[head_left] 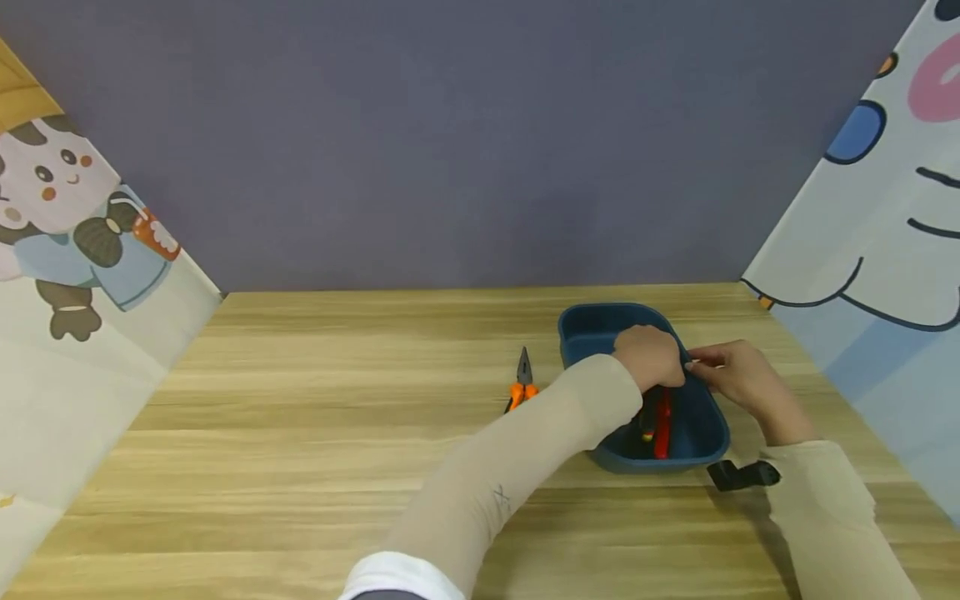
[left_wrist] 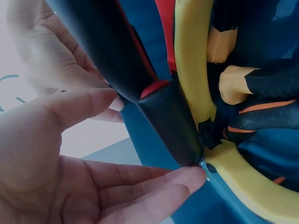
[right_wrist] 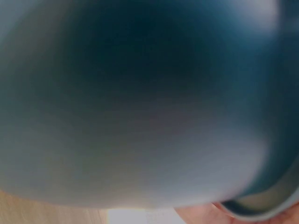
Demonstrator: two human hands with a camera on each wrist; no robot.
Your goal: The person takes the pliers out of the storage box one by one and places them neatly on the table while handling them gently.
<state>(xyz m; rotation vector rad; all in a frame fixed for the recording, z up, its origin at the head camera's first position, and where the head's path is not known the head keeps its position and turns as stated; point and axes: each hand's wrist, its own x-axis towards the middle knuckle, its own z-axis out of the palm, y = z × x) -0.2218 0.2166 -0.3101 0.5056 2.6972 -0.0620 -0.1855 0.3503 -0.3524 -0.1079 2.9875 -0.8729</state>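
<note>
A dark blue plastic bin [head_left: 611, 310] stands on the right of the table with several hand tools in it. My left hand [head_left: 648, 354] reaches into it. In the left wrist view, its fingertips touch the end of a black handle with red trim [left_wrist: 170, 126], while the thumb stays apart from them. Yellow handles [left_wrist: 192, 56] and black-and-orange handles [left_wrist: 275, 114] lie beside it. At the bin's right side, my right hand [head_left: 738, 379] pinches the rim. A red handle [head_left: 663, 425] shows inside. The right wrist view is mostly filled by the blurred bin.
Pliers with orange handles [head_left: 523, 375] lie on the wooden table [head_left: 300, 417] left of the bin, partly behind the left forearm. A grey wall [head_left: 450, 150] rises at the back, with printed panels on both sides. A black device [head_left: 742, 476] sits by the right wrist.
</note>
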